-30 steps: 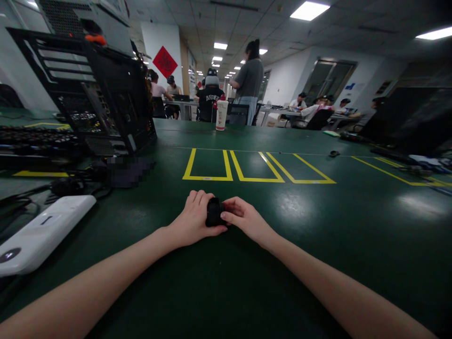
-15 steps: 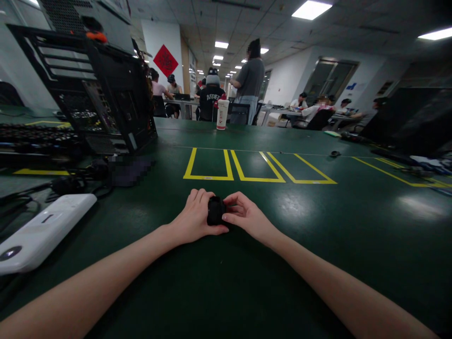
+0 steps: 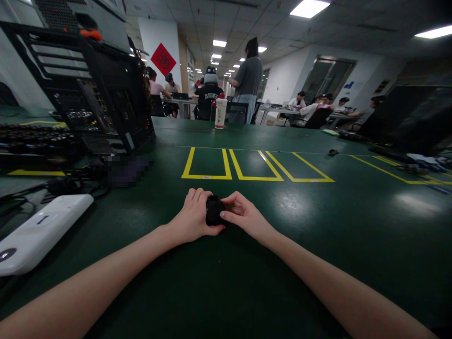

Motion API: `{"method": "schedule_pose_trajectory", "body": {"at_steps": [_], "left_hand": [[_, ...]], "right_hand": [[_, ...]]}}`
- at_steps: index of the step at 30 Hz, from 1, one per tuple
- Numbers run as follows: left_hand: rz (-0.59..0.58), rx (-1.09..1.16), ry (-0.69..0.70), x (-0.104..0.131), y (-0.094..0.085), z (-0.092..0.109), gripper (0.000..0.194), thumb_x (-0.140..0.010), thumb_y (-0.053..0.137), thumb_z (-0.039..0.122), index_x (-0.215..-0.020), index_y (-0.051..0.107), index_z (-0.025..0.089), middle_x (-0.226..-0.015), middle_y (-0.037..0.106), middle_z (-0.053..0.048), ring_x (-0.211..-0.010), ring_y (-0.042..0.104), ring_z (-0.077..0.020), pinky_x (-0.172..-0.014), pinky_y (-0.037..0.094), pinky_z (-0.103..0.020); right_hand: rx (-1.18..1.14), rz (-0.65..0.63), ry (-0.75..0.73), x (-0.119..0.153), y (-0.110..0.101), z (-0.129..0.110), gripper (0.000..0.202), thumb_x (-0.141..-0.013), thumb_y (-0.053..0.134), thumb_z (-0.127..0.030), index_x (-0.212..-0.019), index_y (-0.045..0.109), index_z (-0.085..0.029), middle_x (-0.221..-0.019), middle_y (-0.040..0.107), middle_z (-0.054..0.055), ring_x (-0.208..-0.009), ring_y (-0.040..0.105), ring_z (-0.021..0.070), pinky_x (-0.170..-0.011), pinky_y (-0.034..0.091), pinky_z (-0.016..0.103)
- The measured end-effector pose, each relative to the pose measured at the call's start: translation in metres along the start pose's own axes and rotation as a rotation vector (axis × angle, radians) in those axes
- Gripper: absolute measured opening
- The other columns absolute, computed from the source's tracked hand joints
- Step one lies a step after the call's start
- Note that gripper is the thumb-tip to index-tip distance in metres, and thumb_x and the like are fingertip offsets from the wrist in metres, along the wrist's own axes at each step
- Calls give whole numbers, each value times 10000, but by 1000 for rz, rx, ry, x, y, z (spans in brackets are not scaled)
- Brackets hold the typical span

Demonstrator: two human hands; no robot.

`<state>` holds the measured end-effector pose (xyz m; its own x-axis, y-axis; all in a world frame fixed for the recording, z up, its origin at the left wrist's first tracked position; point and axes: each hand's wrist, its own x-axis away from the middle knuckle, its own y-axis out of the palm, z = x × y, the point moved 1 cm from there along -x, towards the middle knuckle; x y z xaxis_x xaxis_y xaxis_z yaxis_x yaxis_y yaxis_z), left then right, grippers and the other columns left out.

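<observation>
A slight camera shift since half a second ago puts the black object (image 3: 213, 212) and cup (image 3: 220, 114) further left in view.

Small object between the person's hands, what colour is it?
The small object is black, seen best in the head view.

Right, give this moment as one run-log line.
left hand: gripping black object; right hand: holding its right side; yellow tape outlines: beyond hands; white cup: upright, farther back
</observation>
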<state>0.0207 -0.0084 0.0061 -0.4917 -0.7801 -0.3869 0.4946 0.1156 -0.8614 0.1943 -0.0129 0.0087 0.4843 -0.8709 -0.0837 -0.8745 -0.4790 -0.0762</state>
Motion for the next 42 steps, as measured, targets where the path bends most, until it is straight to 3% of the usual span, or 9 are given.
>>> {"method": "schedule_pose_trajectory", "body": {"at_steps": [4, 11, 16, 20, 25, 28, 31, 37, 42], "left_hand": [[17, -10, 1, -1, 1, 0, 643, -609, 633, 498, -1072, 425, 104, -956, 441, -96, -859, 387, -244, -746, 408, -399], [8, 5, 7, -1, -1, 2, 605, -629, 622, 477, -1072, 423, 116, -946, 443, -91, -856, 395, -242, -733, 410, -394], [12, -22, 5, -1, 0, 0, 634, -618, 626, 508, -1062, 423, 104, -945, 436, -91, -846, 387, -237, -732, 410, -385], [13, -14, 2, -1, 1, 0, 653, -618, 625, 529, -1069, 418, 104, -946, 436, -91, -848, 382, -235, -731, 409, -384], [11, -10, 7, 0, -1, 1, 728, -574, 630, 596, -1068, 419, 105, -952, 431, -95, -850, 386, -244, -718, 404, -388], [-1, -18, 7, 0, -2, 1, 696, -595, 630, 568, -1069, 417, 106, -953, 431, -95, -851, 388, -244, -724, 401, -387], [6, -36, -2, 0, 0, 1, 636, -616, 629, 520, -1055, 422, 109, -955, 434, -89, -847, 387, -237, -730, 401, -381], [23, -75, 8, -2, 4, 0, 643, -603, 637, 490, -1049, 424, 80, -948, 432, -97, -852, 380, -239, -749, 399, -381], [12, -69, 0, -1, 0, 3, 615, -618, 622, 469, -1056, 421, 86, -934, 433, -93, -847, 381, -239, -747, 399, -384]], "right_hand": [[52, 54, 44, -2, 0, 0, 325, -706, 638, -238, -980, 469, -196, -1021, 525, 38, -939, 560, 169, -876, 440, 395], [0, -34, -3, 2, -2, 0, 356, -670, 665, -164, -964, 473, -222, -1069, 519, 17, -1028, 526, 178, -891, 441, 384], [16, 21, -21, -1, -1, 2, 201, -757, 587, -252, -931, 496, -208, -1007, 542, 22, -970, 552, 164, -875, 440, 375], [92, 63, 20, -3, -2, 3, 317, -732, 616, -277, -1012, 485, -204, -1034, 528, 40, -981, 542, 178, -889, 426, 394], [96, -13, -1, 1, -2, 1, 297, -726, 621, -219, -991, 487, -211, -1060, 525, 33, -1005, 535, 181, -894, 430, 396], [30, -32, -11, 2, -1, 1, 351, -684, 657, -162, -972, 466, -222, -1069, 520, 20, -1027, 530, 180, -889, 443, 381], [-9, -26, -16, 2, -1, 2, 282, -718, 628, -193, -954, 475, -210, -1046, 528, 22, -1006, 545, 173, -892, 443, 380], [84, 39, 27, -2, -3, 2, 340, -733, 612, -222, -1041, 469, -204, -1084, 509, 49, -1006, 541, 182, -905, 433, 399], [58, -62, 0, 2, -4, 1, 367, -712, 625, -145, -1034, 467, -223, -1106, 511, 31, -1053, 522, 180, -916, 435, 385]]}}
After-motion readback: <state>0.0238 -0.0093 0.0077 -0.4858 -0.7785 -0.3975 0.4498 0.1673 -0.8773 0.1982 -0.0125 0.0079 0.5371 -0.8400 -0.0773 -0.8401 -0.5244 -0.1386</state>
